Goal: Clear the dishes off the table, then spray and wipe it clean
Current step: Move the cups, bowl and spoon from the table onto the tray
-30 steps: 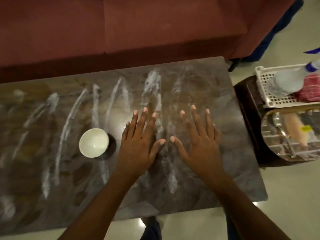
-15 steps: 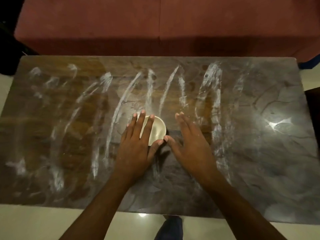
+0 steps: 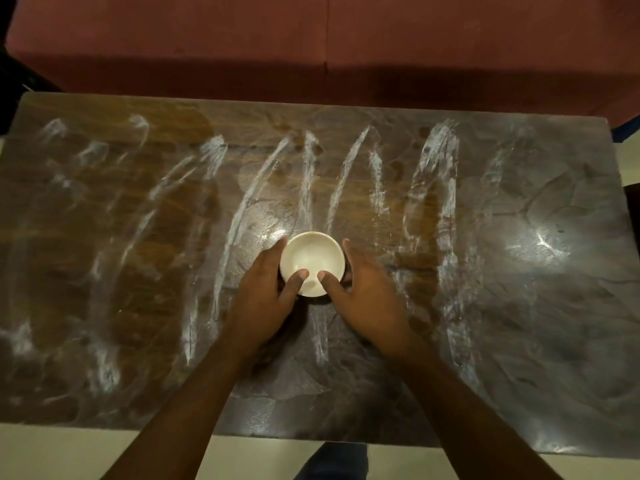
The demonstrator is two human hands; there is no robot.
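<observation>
A small white bowl [image 3: 311, 258] sits near the middle of a dark marbled table [image 3: 536, 306] streaked with white smears. My left hand [image 3: 266, 296] cups the bowl's left side, its thumb lying over the near rim. My right hand [image 3: 363, 296] cups the right side, thumb also over the near rim. Both hands grip the bowl, which looks empty. Whether it rests on the table or is just off it is unclear.
A dark red sofa [image 3: 311, 46] runs along the table's far edge. Pale floor [image 3: 52, 452] shows below the near edge, and a dark trouser leg [image 3: 332, 462] stands there.
My view swung left, so the bowl came to the middle and the side rack left the frame. Both hands went from flat and spread to closing around the bowl.
</observation>
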